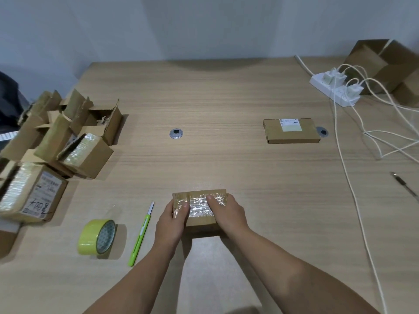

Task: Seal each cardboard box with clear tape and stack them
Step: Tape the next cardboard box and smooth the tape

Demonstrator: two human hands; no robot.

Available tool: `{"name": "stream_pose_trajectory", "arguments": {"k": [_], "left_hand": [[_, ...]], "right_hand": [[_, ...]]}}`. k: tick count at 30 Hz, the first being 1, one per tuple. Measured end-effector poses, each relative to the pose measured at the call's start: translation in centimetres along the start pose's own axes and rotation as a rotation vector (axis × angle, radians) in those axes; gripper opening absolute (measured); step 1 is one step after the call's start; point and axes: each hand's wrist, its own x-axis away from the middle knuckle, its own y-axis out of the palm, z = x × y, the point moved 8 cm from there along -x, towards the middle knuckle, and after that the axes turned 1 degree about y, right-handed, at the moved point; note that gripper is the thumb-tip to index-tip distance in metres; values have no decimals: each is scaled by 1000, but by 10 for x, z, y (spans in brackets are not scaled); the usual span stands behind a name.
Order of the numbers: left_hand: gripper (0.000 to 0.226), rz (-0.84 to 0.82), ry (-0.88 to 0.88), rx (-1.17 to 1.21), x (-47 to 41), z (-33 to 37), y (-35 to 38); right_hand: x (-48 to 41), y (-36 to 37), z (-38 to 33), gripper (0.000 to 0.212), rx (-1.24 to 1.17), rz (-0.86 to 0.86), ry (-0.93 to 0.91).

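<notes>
Tape roll (98, 237), green knife (141, 234) left of box (199, 210); nothing blocking. Left hand (171, 223), right hand (226, 215) both grasping box sides, thumbs pressing taped top.

Right edge cuts the open carton (385, 62); print seems illegible on the flat box (292, 134).

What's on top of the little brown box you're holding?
Clear tape covers the small brown cardboard box; the left hand and right hand hold it. Its inside is hidden.

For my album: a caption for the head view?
Left hand and right hand hold a taped cardboard box; tape roll and cutter sit nearby.
</notes>
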Motion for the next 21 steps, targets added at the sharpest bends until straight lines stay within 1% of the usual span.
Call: {"name": "stream_pose_trajectory", "arguments": {"k": [1,3,4,6,9,18,21], "left_hand": [[36,19,19,-60,1,4,0],[32,85,28,-142,2,12,1],[31,117,17,-155,3,15,1],[32,156,-11,-167,4,18,3],[32,174,-18,-175,2,17,2],[28,149,70,-226,-5,14,-1],[26,118,80,-222,-8,10,-3]], "right_hand": [[0,1,0,73,-12,11,13],[1,4,-1,81,-20,53,40],[2,5,-2,81,-14,78,55],[3,6,-4,77,11,128,78],[2,4,-4,72,51,164,85],[0,5,-1,52,50,147,28],[0,2,0,43,93,121,2]]}}
